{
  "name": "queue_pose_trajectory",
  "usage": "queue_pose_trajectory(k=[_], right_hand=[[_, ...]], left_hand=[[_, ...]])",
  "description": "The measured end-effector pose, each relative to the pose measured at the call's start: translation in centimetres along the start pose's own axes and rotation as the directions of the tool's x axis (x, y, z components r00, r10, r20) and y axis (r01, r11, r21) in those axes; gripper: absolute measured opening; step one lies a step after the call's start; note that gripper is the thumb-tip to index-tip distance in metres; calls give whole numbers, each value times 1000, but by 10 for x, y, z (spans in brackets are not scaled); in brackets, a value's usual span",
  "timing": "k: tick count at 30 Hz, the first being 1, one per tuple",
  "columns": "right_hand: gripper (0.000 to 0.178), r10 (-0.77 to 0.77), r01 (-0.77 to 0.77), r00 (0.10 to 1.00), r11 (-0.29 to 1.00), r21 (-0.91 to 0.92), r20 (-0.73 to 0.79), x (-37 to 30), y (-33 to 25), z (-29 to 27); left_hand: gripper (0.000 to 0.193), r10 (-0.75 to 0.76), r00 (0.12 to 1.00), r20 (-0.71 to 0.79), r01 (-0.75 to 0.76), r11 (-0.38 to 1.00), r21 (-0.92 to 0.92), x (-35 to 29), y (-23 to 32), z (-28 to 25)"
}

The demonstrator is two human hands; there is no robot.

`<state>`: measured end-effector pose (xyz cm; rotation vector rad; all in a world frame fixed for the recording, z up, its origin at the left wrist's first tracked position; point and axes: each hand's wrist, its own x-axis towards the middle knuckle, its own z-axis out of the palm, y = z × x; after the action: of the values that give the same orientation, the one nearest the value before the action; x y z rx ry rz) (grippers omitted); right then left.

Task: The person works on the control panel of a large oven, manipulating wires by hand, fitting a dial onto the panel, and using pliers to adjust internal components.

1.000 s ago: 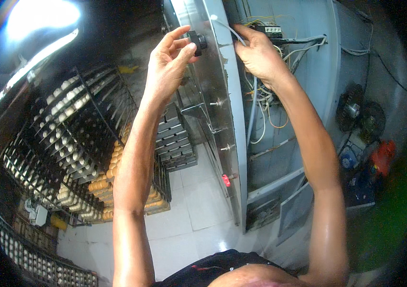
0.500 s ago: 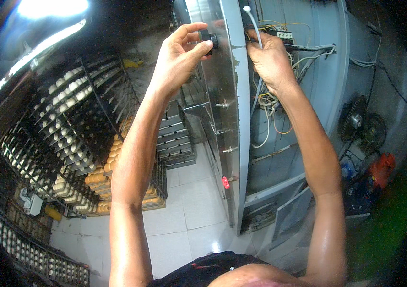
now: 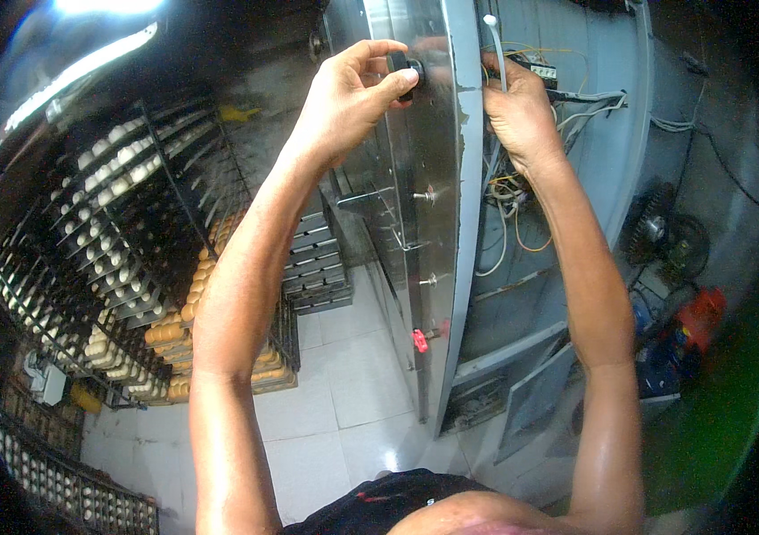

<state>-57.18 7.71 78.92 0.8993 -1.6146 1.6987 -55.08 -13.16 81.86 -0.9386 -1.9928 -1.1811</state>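
Observation:
At the top of a shiny steel panel [image 3: 428, 245], my left hand [image 3: 344, 107] pinches a round black knob-like part [image 3: 397, 64] between thumb and fingers, against the panel's front. My right hand [image 3: 524, 116] reaches behind the panel's edge into an open light-blue metal cabinet [image 3: 607, 152]. Its fingers are bent inward and partly hidden, so what they grip cannot be made out. A pale plastic strip [image 3: 496, 45] rises beside that hand. Next to it lie a wired terminal block [image 3: 541, 71] and a bundle of thin wires [image 3: 508, 189].
Lower on the panel are small metal switches [image 3: 430, 196] and a red handle [image 3: 421, 340]. Racks of pale dough balls [image 3: 121, 174] and browned buns [image 3: 165, 334] stand at left on the tiled floor [image 3: 295, 428]. Pulleys [image 3: 657, 223] and an orange item [image 3: 702, 314] are at right.
The view has shifted slightly, so the panel's top and both hands appear farther right. Both hands keep about the same hold and place on the panel and in the cabinet.

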Motion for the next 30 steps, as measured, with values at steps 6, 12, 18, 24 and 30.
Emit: queue_pose_trajectory(k=[6, 12, 18, 24, 30], right_hand=[[36, 18, -18, 998, 1000, 0, 58, -1, -2, -2], [38, 35, -35, 999, 999, -23, 10, 2, 8, -4], [45, 20, -21, 1000, 999, -32, -12, 5, 12, -8], [39, 40, -40, 999, 999, 10, 36, 1, 4, -6], [33, 43, -37, 997, 995, -91, 69, -5, -5, -5]], left_hand=[[43, 21, 1000, 10, -21, 1000, 22, 2, -2, -3], [44, 0, 1000, 18, 0, 1000, 12, -1, -3, -11], [43, -31, 1000, 3, 31, 997, -68, -11, -9, -23], [36, -114, 992, -62, 93, 959, -269, -25, -19, -21], [20, -315, 945, -88, 144, 642, -753, -39, -23, -6]])
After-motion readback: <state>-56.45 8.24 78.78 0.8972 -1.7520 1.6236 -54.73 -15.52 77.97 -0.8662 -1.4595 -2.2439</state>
